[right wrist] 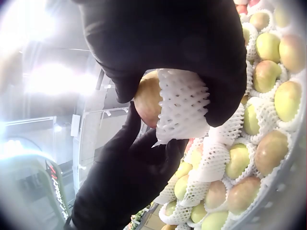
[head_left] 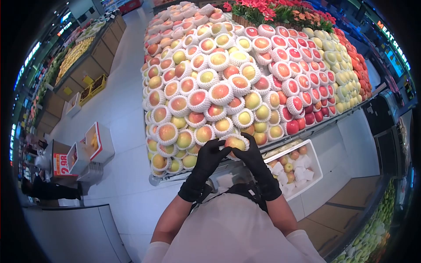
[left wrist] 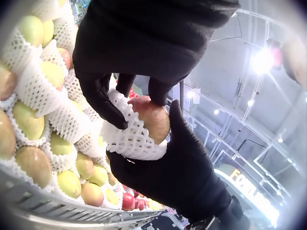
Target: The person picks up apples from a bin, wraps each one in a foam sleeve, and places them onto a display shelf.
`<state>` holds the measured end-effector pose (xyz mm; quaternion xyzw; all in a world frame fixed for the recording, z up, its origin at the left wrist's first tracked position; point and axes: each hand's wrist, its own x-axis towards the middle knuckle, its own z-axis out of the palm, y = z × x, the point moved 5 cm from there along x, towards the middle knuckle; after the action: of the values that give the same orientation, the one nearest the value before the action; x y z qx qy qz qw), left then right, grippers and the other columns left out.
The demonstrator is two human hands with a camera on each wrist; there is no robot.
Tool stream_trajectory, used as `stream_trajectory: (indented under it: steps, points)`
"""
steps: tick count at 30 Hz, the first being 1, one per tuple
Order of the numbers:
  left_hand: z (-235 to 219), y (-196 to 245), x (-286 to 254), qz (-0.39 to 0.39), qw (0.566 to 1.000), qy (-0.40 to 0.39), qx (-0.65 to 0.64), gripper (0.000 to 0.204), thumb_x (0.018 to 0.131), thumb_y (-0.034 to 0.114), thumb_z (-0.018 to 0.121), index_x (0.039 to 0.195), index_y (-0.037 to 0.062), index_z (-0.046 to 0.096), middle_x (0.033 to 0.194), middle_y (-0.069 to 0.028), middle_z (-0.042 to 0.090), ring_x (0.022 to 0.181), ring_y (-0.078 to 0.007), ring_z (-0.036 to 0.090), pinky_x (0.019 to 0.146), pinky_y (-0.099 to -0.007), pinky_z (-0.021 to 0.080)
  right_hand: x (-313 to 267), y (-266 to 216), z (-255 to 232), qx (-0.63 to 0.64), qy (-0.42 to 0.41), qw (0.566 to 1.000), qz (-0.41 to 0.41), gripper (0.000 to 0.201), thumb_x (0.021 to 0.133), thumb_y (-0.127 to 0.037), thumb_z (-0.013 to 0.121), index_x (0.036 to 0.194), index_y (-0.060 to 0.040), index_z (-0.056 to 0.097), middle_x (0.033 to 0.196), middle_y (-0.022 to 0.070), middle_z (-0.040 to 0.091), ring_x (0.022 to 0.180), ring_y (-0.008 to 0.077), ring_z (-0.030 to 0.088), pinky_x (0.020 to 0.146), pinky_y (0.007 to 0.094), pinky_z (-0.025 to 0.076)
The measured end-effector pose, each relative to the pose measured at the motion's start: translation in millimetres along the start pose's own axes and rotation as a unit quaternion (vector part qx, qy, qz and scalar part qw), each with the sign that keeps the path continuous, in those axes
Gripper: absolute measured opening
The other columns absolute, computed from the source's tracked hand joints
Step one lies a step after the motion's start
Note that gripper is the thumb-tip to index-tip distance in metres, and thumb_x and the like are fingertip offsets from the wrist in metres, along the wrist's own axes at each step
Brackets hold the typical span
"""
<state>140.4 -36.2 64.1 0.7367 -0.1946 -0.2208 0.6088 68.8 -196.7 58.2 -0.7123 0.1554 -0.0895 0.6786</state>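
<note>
A red-yellow apple [head_left: 235,142] sits between my two black-gloved hands at the front edge of the fruit display. A white foam net sleeve [left wrist: 132,141] wraps part of it, leaving one end of the apple bare. My left hand [head_left: 209,157] grips the sleeved apple from the left, its fingers bent over the net and the fruit in the left wrist view. From the other side my right hand [head_left: 251,156] holds it, thumb and fingers curled around the apple and net in the right wrist view. My palms hide part of the sleeve.
Apples in foam nets [head_left: 188,98] are heaped right beyond my hands. A slatted display rim [head_left: 280,141] runs along the front. Below it to the right stands a white foam box [head_left: 318,173] with apples and white wrapping. Red flowers [head_left: 267,11] stand at the back.
</note>
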Motion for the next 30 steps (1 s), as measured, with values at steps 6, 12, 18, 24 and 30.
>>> stream_trajectory:
  steps: [6,12,18,24,30]
  points:
    - [-2.9,-6.6,-1.1,0.037,0.993,0.06,-0.098,0.029,0.091,0.007,0.067,0.118,-0.0003,0.066,0.113,-0.0075,0.064,0.087,-0.0122,0.064,0.073,-0.026,0.054,-3.5,-19.4,-1.0,0.021,0.01,1.0,-0.012,0.081,0.077,-0.024,0.082,0.139,0.0039,0.037,0.133,0.0153,0.049,0.123,0.0215,0.049,0.103,0.0349,0.042]
    - [-12.7,13.1,-12.2,0.085,0.99,0.095,0.053,0.032,0.085,0.001,0.067,0.116,0.0044,0.069,0.124,-0.0112,0.06,0.088,-0.0149,0.062,0.076,-0.0285,0.053,-2.7,-19.7,-1.3,-0.035,0.019,0.999,-0.028,0.082,0.077,-0.027,0.083,0.138,0.003,0.037,0.131,0.016,0.051,0.121,0.0215,0.05,0.101,0.0355,0.044]
    - [-17.0,18.6,-19.5,0.103,0.994,-0.015,-0.029,0.042,0.086,0.002,0.069,0.126,0.0051,0.058,0.122,-0.0046,0.056,0.103,-0.0135,0.055,0.086,-0.0289,0.051,-1.4,-15.0,5.1,-0.031,0.015,0.999,-0.019,0.083,0.078,-0.029,0.083,0.138,0.0029,0.037,0.127,0.0162,0.054,0.118,0.0218,0.053,0.099,0.0354,0.046]
    - [-15.1,24.0,-15.2,0.025,0.999,-0.011,-0.018,0.05,0.088,0.009,0.071,0.133,0.0071,0.051,0.125,-0.0037,0.056,0.105,-0.0138,0.054,0.088,-0.0287,0.049,-0.9,-17.1,13.4,0.036,-0.076,0.996,-0.017,0.064,0.086,-0.029,0.075,0.135,0.0018,0.045,0.127,0.0123,0.056,0.117,0.0193,0.053,0.099,0.0338,0.045]
    - [-24.1,2.4,-18.1,-0.045,0.994,-0.03,-0.093,0.06,0.089,0.012,0.07,0.144,0.0086,0.045,0.131,-0.0035,0.056,0.112,-0.0155,0.053,0.095,-0.0303,0.046,-4.0,-12.7,12.9,0.18,-0.129,0.972,0.083,0.045,0.104,-0.028,0.049,0.139,-0.0013,0.045,0.129,0.0083,0.055,0.117,0.0142,0.053,0.099,0.0301,0.044]
